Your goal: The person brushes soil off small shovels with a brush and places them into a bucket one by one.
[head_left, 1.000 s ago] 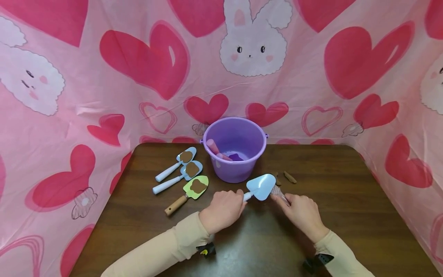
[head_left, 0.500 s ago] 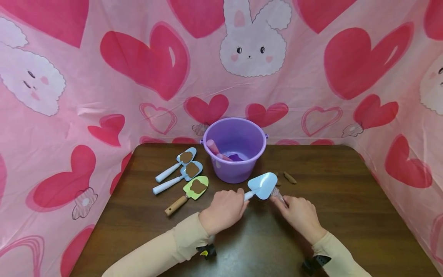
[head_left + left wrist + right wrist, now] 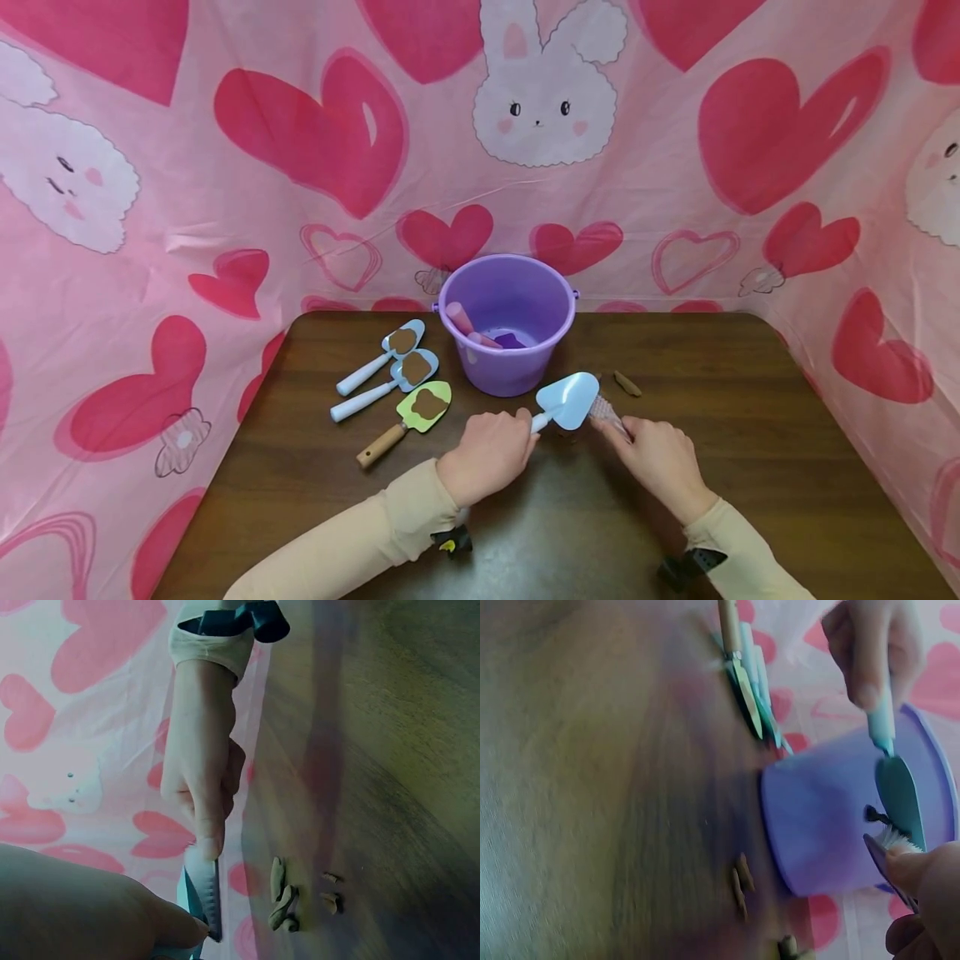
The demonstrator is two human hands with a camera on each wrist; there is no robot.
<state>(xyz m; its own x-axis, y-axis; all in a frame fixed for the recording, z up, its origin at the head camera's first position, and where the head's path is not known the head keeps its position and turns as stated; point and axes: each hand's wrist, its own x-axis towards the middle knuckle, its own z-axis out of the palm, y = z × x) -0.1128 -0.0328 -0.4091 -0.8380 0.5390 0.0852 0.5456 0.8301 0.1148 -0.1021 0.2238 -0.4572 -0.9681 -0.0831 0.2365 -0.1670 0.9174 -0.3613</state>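
- So, left hand [image 3: 483,457] curls round a blue trowel [image 3: 572,398], holding it up above the table [image 3: 757,442];
- right hand [image 3: 663,467] pinches a small brush [image 3: 604,409] between thumb and fingers, right up against the trowel;
- purple bucket [image 3: 504,368] sits just behind; brown lumps [image 3: 627,384] lie nearby

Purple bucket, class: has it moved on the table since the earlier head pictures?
No. Judged against the back edge of the wooden table, the purple bucket stands in the same place.
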